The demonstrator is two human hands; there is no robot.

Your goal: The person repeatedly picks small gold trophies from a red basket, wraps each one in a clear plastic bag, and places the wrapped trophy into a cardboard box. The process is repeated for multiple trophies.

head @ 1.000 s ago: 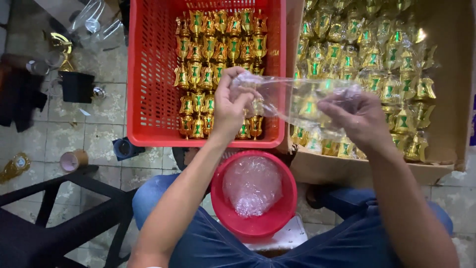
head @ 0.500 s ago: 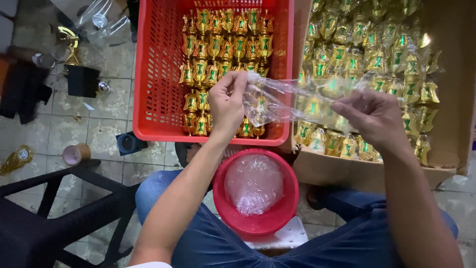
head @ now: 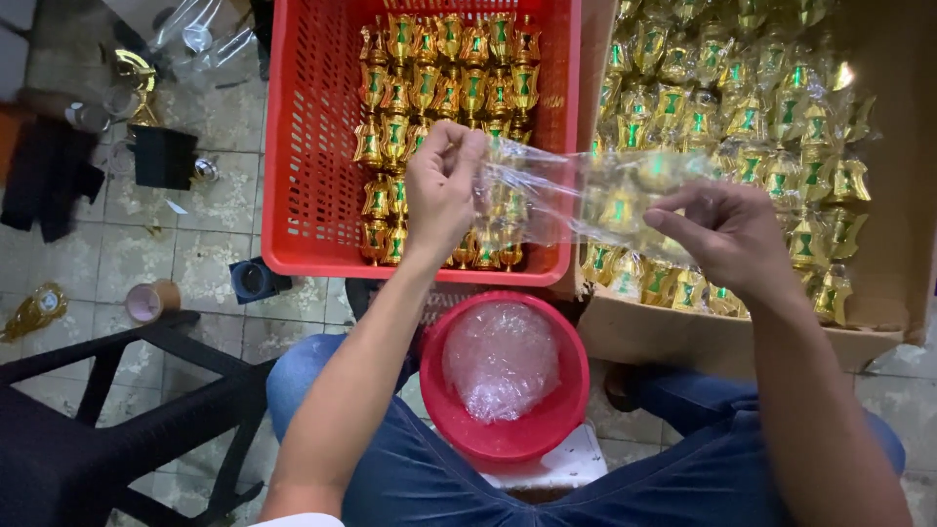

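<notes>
Both hands are closed in pinches on a clear plastic bag (head: pixel 576 195), which is stretched in mid-frame with its long axis running left to right: one end is gripped by the left hand (head: pixel 444 190) over the red basket (head: pixel 307 146), the other by the right hand (head: pixel 727 234) over the cardboard box (head: pixel 893 195). Gold-and-green lantern ornaments (head: pixel 439 78) are packed in the basket, and a red bowl (head: pixel 503 376) of crumpled plastic is seen just below, between the knees.
</notes>
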